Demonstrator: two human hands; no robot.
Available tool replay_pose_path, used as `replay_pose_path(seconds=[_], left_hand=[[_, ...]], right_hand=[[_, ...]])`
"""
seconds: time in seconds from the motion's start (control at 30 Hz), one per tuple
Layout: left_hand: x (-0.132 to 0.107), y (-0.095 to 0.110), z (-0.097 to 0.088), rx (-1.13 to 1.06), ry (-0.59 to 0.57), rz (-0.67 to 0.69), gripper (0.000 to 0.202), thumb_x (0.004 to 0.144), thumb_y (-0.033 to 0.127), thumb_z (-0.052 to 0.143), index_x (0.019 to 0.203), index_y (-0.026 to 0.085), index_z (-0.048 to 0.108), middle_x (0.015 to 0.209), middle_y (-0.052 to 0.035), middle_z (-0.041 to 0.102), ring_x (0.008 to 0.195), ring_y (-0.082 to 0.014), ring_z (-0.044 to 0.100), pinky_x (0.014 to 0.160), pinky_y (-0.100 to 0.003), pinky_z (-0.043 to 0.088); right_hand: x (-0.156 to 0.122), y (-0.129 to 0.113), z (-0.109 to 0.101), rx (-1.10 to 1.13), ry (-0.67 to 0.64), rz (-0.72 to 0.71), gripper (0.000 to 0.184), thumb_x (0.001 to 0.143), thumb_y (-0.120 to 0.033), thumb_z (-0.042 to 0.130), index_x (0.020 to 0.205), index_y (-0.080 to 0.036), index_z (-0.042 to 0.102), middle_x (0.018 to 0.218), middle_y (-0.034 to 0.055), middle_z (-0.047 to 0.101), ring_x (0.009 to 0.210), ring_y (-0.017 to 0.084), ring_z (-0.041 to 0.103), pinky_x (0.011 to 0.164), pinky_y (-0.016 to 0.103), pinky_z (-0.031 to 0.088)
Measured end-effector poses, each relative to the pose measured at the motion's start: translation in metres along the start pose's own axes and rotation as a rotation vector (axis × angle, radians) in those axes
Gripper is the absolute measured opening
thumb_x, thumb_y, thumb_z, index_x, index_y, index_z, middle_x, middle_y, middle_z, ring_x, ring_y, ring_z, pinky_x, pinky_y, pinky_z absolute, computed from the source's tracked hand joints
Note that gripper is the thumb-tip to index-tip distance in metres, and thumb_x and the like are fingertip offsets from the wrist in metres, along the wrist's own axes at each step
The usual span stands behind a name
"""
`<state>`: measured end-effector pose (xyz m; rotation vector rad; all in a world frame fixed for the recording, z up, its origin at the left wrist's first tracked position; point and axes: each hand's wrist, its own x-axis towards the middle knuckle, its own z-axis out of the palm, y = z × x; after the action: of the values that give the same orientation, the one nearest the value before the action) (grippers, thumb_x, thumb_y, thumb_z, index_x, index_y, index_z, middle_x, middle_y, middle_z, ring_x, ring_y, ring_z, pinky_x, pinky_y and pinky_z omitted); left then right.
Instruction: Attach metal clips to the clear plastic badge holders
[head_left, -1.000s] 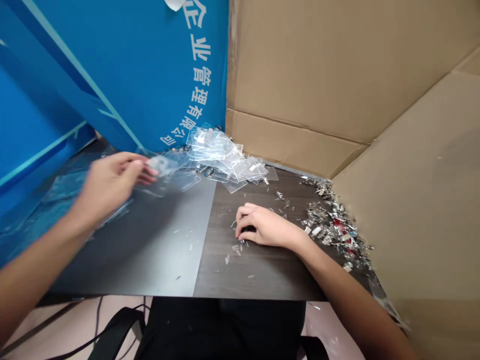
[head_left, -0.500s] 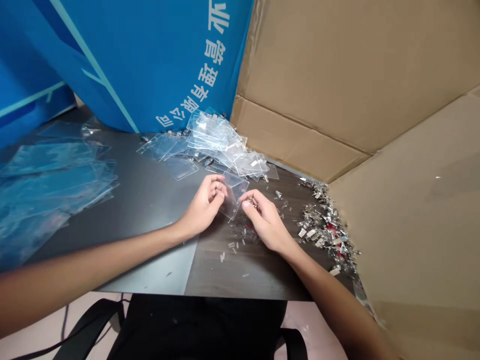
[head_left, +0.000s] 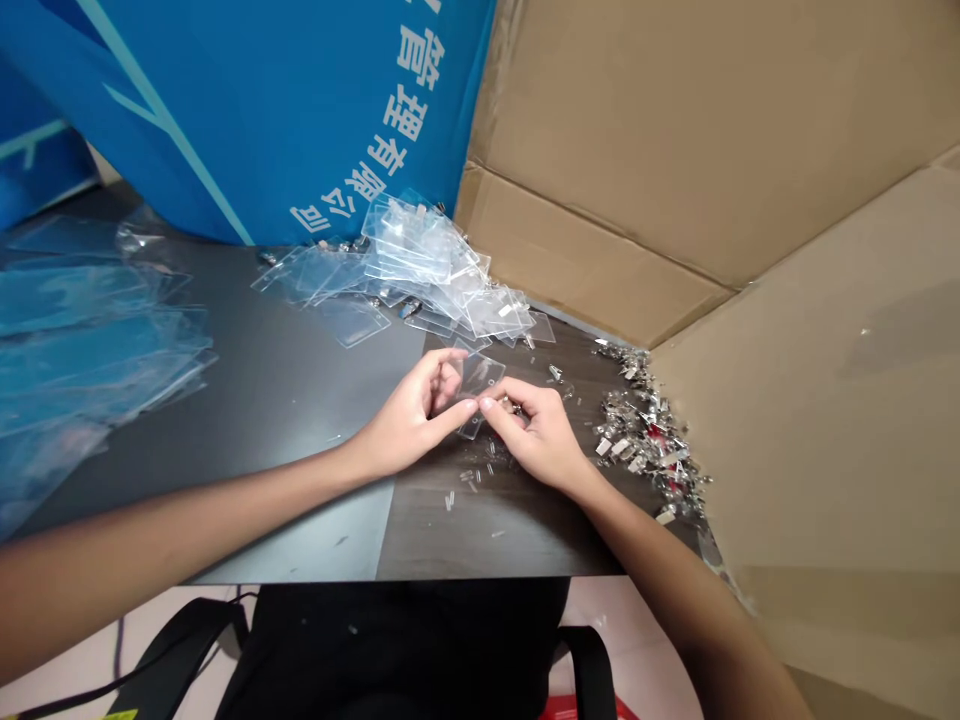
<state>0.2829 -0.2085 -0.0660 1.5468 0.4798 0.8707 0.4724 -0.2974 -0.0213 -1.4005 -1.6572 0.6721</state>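
My left hand [head_left: 409, 415] and my right hand [head_left: 536, 435] meet over the middle of the dark table [head_left: 300, 400]. Both pinch one clear plastic badge sleeve [head_left: 474, 385] between thumb and fingers, holding it just above the tabletop. The right fingers also seem to press a small metal clip against the sleeve's edge, but it is too small to be sure. Behind the hands lies a heap of clear badge sleeves [head_left: 420, 270]. A pile of small metal clips [head_left: 649, 440] lies to the right of my right hand.
Stacked clear plastic bags [head_left: 90, 350] lie at the left. A blue printed board [head_left: 247, 110] stands at the back left, and cardboard walls [head_left: 675, 150] close off the back and right. Tiny loose bits [head_left: 469, 485] are scattered below the hands.
My left hand came in from the far left with a clear sleeve. My right hand lifted off the table to meet it, and now both pinch the sleeve closer together.
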Motion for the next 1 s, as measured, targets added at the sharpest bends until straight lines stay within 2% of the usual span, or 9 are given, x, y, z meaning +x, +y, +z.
replay_pose_path(seconds=[0.23, 0.33, 0.43, 0.5, 0.57, 0.67, 0.8, 0.9, 1.0], left_hand=[[0.0, 0.003, -0.003, 0.022, -0.007, -0.032, 0.049, 0.095, 0.032, 0.078, 0.138, 0.019, 0.059, 0.093, 0.002, 0.047, 0.084, -0.0156, 0.048, 0.078, -0.032, 0.046], [0.001, 0.003, -0.006, 0.024, 0.005, -0.044, 0.047, 0.096, 0.03, 0.071, 0.141, 0.018, 0.064, 0.102, -0.0025, 0.057, 0.093, -0.0186, 0.057, 0.089, -0.036, 0.052], [0.003, -0.001, -0.01, 0.073, 0.05, -0.06, 0.042, 0.099, 0.027, 0.061, 0.139, 0.019, 0.071, 0.121, -0.0085, 0.066, 0.108, -0.0226, 0.065, 0.104, -0.043, 0.054], [0.003, -0.006, -0.012, 0.083, 0.058, -0.06, 0.051, 0.102, 0.025, 0.054, 0.151, 0.021, 0.068, 0.134, -0.0105, 0.068, 0.115, -0.0239, 0.067, 0.114, -0.047, 0.052], [0.003, -0.011, -0.012, 0.062, 0.047, -0.05, 0.064, 0.104, 0.024, 0.05, 0.168, 0.026, 0.056, 0.144, -0.0117, 0.068, 0.12, -0.0244, 0.068, 0.12, -0.051, 0.05], [0.0, -0.016, -0.011, 0.016, 0.019, -0.055, 0.072, 0.108, 0.025, 0.051, 0.179, 0.031, 0.041, 0.148, -0.0131, 0.068, 0.119, -0.0249, 0.071, 0.117, -0.051, 0.053], [-0.004, -0.007, -0.008, -0.002, -0.012, -0.066, 0.075, 0.109, 0.024, 0.055, 0.18, 0.038, 0.036, 0.145, -0.0122, 0.068, 0.102, -0.0198, 0.071, 0.105, -0.044, 0.06], [-0.005, 0.002, -0.007, 0.065, -0.031, -0.077, 0.076, 0.107, 0.02, 0.057, 0.179, 0.039, 0.039, 0.139, -0.0107, 0.068, 0.094, -0.0167, 0.068, 0.097, -0.039, 0.063], [-0.005, 0.005, -0.006, 0.073, -0.021, -0.051, 0.072, 0.106, 0.021, 0.063, 0.174, 0.036, 0.048, 0.134, -0.0105, 0.065, 0.098, -0.0176, 0.068, 0.092, -0.035, 0.063]], right_hand=[[-0.001, 0.001, 0.002, -0.07, -0.047, -0.039, 0.022, 0.105, -0.034, 0.064, 0.091, -0.022, 0.076, 0.06, -0.0076, 0.045, 0.057, 0.014, 0.042, 0.069, 0.03, 0.042], [-0.002, -0.001, 0.001, -0.055, -0.102, -0.066, 0.017, 0.104, -0.029, 0.062, 0.109, -0.022, 0.077, 0.066, -0.0075, 0.047, 0.061, 0.015, 0.046, 0.073, 0.03, 0.043], [-0.004, -0.001, -0.001, -0.026, -0.176, -0.026, 0.026, 0.109, -0.027, 0.053, 0.128, -0.024, 0.07, 0.08, -0.0046, 0.055, 0.071, 0.017, 0.051, 0.077, 0.032, 0.043], [-0.004, 0.0, -0.002, 0.008, -0.202, 0.01, 0.028, 0.116, -0.031, 0.043, 0.13, -0.024, 0.067, 0.082, -0.0039, 0.055, 0.073, 0.018, 0.05, 0.077, 0.032, 0.042], [-0.003, 0.002, -0.002, 0.032, -0.196, 0.019, 0.029, 0.119, -0.036, 0.04, 0.12, -0.024, 0.067, 0.079, -0.0045, 0.052, 0.071, 0.017, 0.048, 0.075, 0.032, 0.04], [-0.002, 0.003, -0.001, 0.011, -0.202, 0.015, 0.03, 0.119, -0.039, 0.046, 0.105, -0.023, 0.068, 0.077, -0.0043, 0.053, 0.068, 0.016, 0.048, 0.073, 0.031, 0.038], [-0.001, 0.001, -0.001, -0.015, -0.215, -0.002, 0.03, 0.117, -0.038, 0.049, 0.102, -0.023, 0.071, 0.077, -0.0033, 0.058, 0.07, 0.016, 0.051, 0.074, 0.03, 0.04], [0.0, 0.0, -0.001, -0.002, -0.221, -0.037, 0.029, 0.116, -0.037, 0.051, 0.1, -0.023, 0.071, 0.083, -0.0016, 0.066, 0.075, 0.017, 0.056, 0.078, 0.03, 0.043], [0.001, 0.0, -0.002, 0.018, -0.215, -0.047, 0.029, 0.115, -0.038, 0.053, 0.096, -0.023, 0.07, 0.087, -0.0003, 0.071, 0.078, 0.017, 0.06, 0.081, 0.03, 0.045]])
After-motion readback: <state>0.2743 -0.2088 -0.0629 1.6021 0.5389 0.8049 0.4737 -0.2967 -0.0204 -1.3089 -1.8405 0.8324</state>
